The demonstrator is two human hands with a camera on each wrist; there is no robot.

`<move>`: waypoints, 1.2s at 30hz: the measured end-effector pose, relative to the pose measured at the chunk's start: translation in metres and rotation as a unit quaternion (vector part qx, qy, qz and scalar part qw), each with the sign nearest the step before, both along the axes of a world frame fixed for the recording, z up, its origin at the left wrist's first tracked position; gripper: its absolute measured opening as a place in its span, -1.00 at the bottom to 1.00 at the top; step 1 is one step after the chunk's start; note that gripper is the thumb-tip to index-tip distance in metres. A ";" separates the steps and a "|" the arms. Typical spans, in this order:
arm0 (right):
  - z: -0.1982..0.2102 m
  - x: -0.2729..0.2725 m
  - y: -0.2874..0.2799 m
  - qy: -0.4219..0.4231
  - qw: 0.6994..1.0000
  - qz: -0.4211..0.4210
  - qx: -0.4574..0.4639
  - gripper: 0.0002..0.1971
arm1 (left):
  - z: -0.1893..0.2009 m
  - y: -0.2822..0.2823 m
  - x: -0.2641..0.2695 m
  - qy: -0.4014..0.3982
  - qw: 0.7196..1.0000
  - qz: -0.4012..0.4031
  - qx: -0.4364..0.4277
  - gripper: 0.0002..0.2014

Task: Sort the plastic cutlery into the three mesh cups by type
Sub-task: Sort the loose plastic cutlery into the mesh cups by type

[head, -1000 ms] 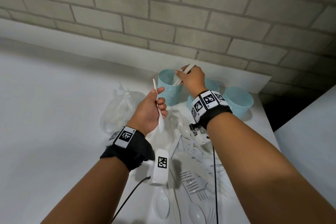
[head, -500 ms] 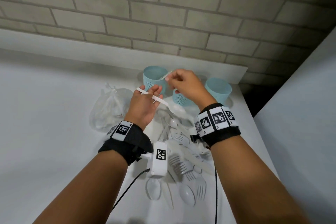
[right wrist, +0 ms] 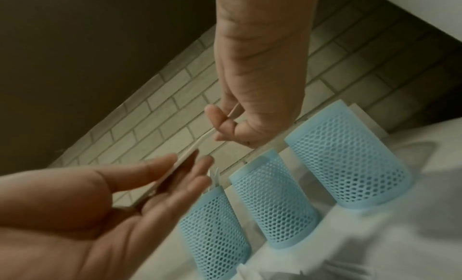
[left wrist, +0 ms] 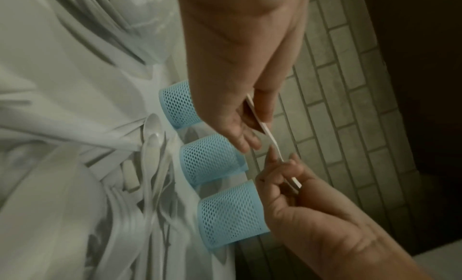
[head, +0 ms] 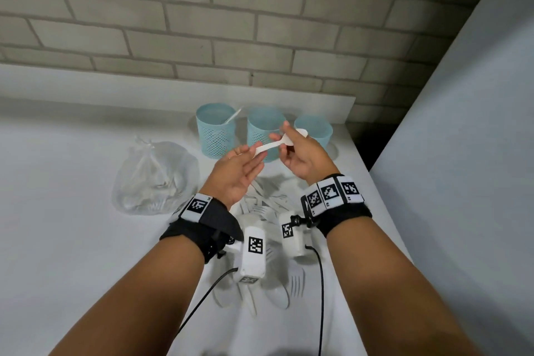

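Leftmost, at about ten o'clock on the white surface (head: 72,211), lies a knotted clear bag (head: 156,179). Next, the left hand (head: 235,173) is spread, palm up, the handle of a white plastic spoon (head: 281,144) resting across its straight fingers. Toward twelve o'clock stand three blue mesh cups (head: 216,130); the left one holds a white utensil. Rightward, the right hand (head: 303,157) pinches the spoon near its bowl. Loose cutlery (head: 267,201) is heaped below both hands, at six o'clock.

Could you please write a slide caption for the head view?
Both hands pass a white plastic spoon above three blue mesh cups.
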State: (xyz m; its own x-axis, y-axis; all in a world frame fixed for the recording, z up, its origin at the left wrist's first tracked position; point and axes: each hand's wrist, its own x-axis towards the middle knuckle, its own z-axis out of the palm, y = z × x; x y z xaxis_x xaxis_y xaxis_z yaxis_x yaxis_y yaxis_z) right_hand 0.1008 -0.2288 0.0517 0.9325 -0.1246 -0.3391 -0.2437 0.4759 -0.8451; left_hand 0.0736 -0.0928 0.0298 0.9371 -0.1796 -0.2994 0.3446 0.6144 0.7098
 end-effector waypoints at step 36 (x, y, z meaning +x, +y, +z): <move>-0.040 -0.015 0.001 0.093 0.636 0.354 -0.679 -0.55 | -0.017 0.015 0.001 0.118 0.836 -0.176 0.507 -0.75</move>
